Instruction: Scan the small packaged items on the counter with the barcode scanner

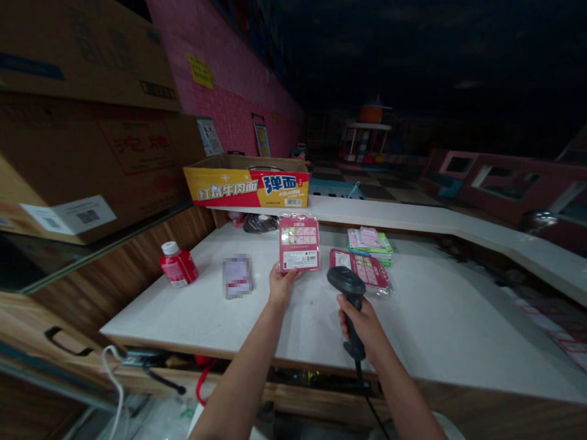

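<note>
**One pink packet [299, 238], one scanner [347, 281]: both being held over the counter [431, 330]**

The packet is tilting upward near the middle of the counter, its printed side facing the wearer; whether its lower edge is touching the surface cannot be told. The left hand [282, 285] is pinching that edge. The right hand [361, 316] is grasping the scanner's handle; trigger pressure is not showing.

Caution: light is glinting on the clear wrapping, so glare could be masking the label. Fingers sliding higher could be covering print, and a loosening pinch could be letting the packet tip.

A second pink packet [369, 272] is lying just behind the scanner's head; a careless swing could be nudging it into the stack of packets [384, 244] beyond. The cable [373, 412] is hanging downward and could be snagging below the counter's edge. A bottle [180, 266] is standing well apart, leftward.
</note>
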A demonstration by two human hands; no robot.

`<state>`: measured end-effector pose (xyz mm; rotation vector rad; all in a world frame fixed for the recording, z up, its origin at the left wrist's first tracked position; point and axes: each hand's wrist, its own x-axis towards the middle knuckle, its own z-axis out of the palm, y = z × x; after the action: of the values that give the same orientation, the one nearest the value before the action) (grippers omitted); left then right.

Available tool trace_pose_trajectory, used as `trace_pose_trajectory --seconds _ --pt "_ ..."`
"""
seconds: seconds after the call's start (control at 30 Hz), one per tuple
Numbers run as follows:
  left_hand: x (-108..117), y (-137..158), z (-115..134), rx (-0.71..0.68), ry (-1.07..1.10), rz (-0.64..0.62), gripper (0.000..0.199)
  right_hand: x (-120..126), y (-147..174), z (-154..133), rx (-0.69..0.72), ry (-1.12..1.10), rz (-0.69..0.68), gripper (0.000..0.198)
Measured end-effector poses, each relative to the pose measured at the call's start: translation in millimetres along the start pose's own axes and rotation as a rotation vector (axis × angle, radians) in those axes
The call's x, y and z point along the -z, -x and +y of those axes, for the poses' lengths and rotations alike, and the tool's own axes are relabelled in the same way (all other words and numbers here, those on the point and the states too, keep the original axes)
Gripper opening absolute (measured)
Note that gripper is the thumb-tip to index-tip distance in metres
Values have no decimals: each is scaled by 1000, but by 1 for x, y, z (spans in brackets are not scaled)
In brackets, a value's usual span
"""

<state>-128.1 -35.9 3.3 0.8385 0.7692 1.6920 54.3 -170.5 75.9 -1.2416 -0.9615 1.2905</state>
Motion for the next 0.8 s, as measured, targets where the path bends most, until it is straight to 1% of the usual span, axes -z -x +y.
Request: trace_pose_trajectory --seconds 0.1,0.2,0.37,0.47,0.57,0.67,0.73,0.8 --pt "-1 1 2 -13 -1 12 57 3 -4 3 -10 -52 -16 54" --pt "0 0 3 -38 0 64 56 15 -9 9 -48 -149 -4 53" --pt "1 -3 6 -106 -18 221 51 43 -14 21 -81 -236 36 52" --pt "0 -2 8 -116 -79 289 45 58 -15 26 -85 -281 57 50" --pt "-1 1 12 -120 -238 375 40 68 -17 31 -86 -327 63 48" --pt "-1 6 17 -176 -430 481 41 76 -19 35 -97 -382 42 46" --pt "0 9 21 -242 -576 492 46 80 -20 38 -105 -429 20 46" --pt "-1 13 23 -328 -788 438 48 82 -19 40 -102 -489 -2 44"
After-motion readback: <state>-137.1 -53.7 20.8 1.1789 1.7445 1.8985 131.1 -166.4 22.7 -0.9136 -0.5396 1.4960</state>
